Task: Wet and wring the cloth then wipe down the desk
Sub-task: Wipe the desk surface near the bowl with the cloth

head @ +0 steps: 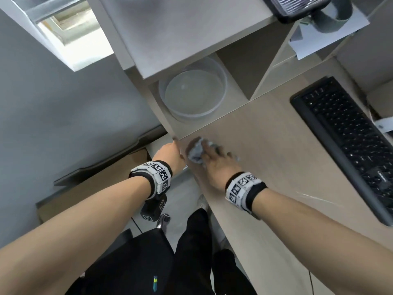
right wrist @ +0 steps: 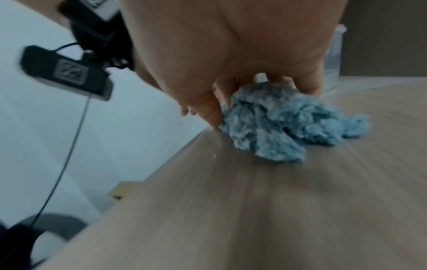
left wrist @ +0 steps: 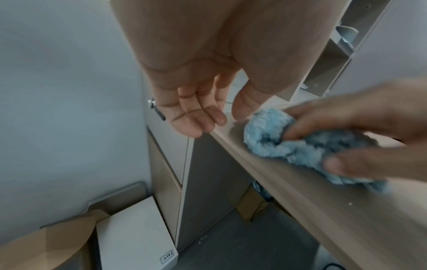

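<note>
A bunched, fluffy blue cloth [head: 196, 154] [left wrist: 289, 146] [right wrist: 277, 126] lies on the light wood desk [head: 265, 150] [left wrist: 323, 210] [right wrist: 254, 201], close to its left front corner. My right hand [head: 213, 158] [left wrist: 346, 127] [right wrist: 231, 87] grips the cloth from above, fingers on its far side and thumb on the near side. Just left of the cloth, my left hand [head: 173, 151] [left wrist: 219, 118] is at the desk's corner edge with relaxed fingers and holds nothing. A clear plastic bowl [head: 191, 114] [right wrist: 332, 60] with water stands in a shelf cubby behind the cloth.
A black keyboard [head: 344, 141] lies on the desk to the right. Shelf dividers rise behind the desk, with papers [head: 319, 37] on the upper shelf. Left of the desk, cardboard boxes [head: 95, 188] [left wrist: 46, 246] stand on the floor against the grey wall.
</note>
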A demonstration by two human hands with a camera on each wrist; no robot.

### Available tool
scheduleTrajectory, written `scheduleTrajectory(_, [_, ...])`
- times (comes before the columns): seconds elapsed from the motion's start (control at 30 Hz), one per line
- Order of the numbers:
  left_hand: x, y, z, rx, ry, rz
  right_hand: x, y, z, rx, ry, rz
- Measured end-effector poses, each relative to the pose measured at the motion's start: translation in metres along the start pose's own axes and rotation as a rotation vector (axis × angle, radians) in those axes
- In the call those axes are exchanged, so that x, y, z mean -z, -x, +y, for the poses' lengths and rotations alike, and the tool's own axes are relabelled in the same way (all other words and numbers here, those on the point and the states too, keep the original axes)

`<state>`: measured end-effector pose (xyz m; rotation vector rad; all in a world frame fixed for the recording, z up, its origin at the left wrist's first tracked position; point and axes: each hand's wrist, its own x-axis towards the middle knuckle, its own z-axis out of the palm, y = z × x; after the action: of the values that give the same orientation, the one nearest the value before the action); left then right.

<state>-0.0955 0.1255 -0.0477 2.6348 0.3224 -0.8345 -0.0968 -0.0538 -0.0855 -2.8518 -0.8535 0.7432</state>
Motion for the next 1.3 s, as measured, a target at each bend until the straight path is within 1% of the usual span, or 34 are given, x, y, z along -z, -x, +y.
scheduleTrajectory(0.07, [0.001,-0.001,0.008,-0.031,-0.017,0.017,-0.011,0.024,0.018,0.100,0.004,0.029])
scheduleTrajectory(0.1, [0.001,-0.002,0.011,-0.063,-0.027,0.026,-0.012,0.031,0.035,0.108,0.010,0.049])
scheduleTrajectory(0.13, [0.002,-0.004,0.015,-0.100,-0.051,0.021,-0.012,0.034,0.056,0.080,0.018,0.076])
scheduleTrajectory(0.2, [0.001,-0.009,0.022,-0.184,-0.094,0.028,-0.001,0.032,0.098,-0.077,0.031,0.123])
scheduleTrajectory(0.27, [0.001,-0.013,0.029,-0.231,-0.094,0.041,0.017,0.020,0.130,-0.292,0.055,0.138])
scheduleTrajectory(0.33, [0.003,-0.018,0.037,-0.263,-0.122,0.028,0.032,0.005,0.139,-0.451,0.042,0.159])
scheduleTrajectory(0.4, [0.005,-0.021,0.048,-0.271,-0.176,0.009,0.040,-0.009,0.127,-0.514,-0.062,0.141])
scheduleTrajectory(0.43, [0.006,-0.023,0.053,-0.270,-0.201,0.009,0.040,-0.013,0.116,-0.496,-0.094,0.105])
scheduleTrajectory(0.47, [0.008,-0.023,0.058,-0.266,-0.222,0.002,0.037,-0.014,0.103,-0.436,-0.093,0.073])
scheduleTrajectory(0.5, [0.008,-0.026,0.062,-0.272,-0.243,0.001,0.032,-0.009,0.090,-0.337,-0.079,0.048])
scheduleTrajectory(0.57, [0.007,-0.029,0.069,-0.293,-0.275,-0.002,0.014,0.008,0.073,-0.119,-0.021,0.044])
scheduleTrajectory(0.6, [0.006,-0.030,0.073,-0.306,-0.281,-0.002,0.006,0.018,0.075,-0.043,-0.006,0.021])
scheduleTrajectory(0.63, [0.005,-0.032,0.076,-0.323,-0.283,0.002,0.002,0.029,0.081,-0.015,0.004,-0.004])
scheduleTrajectory(0.67, [0.003,-0.034,0.078,-0.339,-0.289,0.004,-0.002,0.035,0.096,-0.034,-0.005,-0.016])
scheduleTrajectory(0.73, [0.001,-0.037,0.079,-0.378,-0.309,0.006,0.003,0.042,0.131,-0.146,-0.026,0.012])
scheduleTrajectory(0.8, [-0.001,-0.042,0.078,-0.410,-0.329,-0.007,0.016,0.038,0.163,-0.265,0.040,-0.015])
scheduleTrajectory(0.83, [-0.003,-0.045,0.078,-0.414,-0.336,-0.016,0.024,0.031,0.171,-0.348,0.045,-0.038])
scheduleTrajectory(0.9, [-0.004,-0.047,0.080,-0.404,-0.351,-0.016,0.038,0.012,0.174,-0.512,-0.023,0.046])
scheduleTrajectory(0.93, [-0.004,-0.048,0.082,-0.399,-0.363,-0.009,0.040,0.002,0.167,-0.555,-0.055,0.084])
scheduleTrajectory(0.97, [-0.005,-0.049,0.084,-0.394,-0.375,-0.006,0.041,-0.005,0.155,-0.554,-0.076,0.099])
scheduleTrajectory(1.03, [-0.006,-0.050,0.092,-0.374,-0.381,-0.002,0.031,-0.006,0.131,-0.440,-0.073,0.078])
scheduleTrajectory(1.1, [-0.005,-0.051,0.098,-0.353,-0.386,0.020,0.018,0.010,0.111,-0.268,-0.034,0.074])
scheduleTrajectory(1.17, [-0.005,-0.053,0.106,-0.331,-0.395,0.046,0.006,0.035,0.111,-0.167,-0.009,0.081])
scheduleTrajectory(1.2, [-0.005,-0.055,0.110,-0.328,-0.398,0.061,0.001,0.047,0.120,-0.162,-0.001,0.074])
scheduleTrajectory(1.23, [-0.006,-0.057,0.114,-0.338,-0.400,0.076,0.000,0.057,0.130,-0.205,-0.005,0.066])
scheduleTrajectory(1.3, [-0.009,-0.063,0.126,-0.409,-0.383,0.093,0.000,0.073,0.159,-0.347,-0.027,0.074])
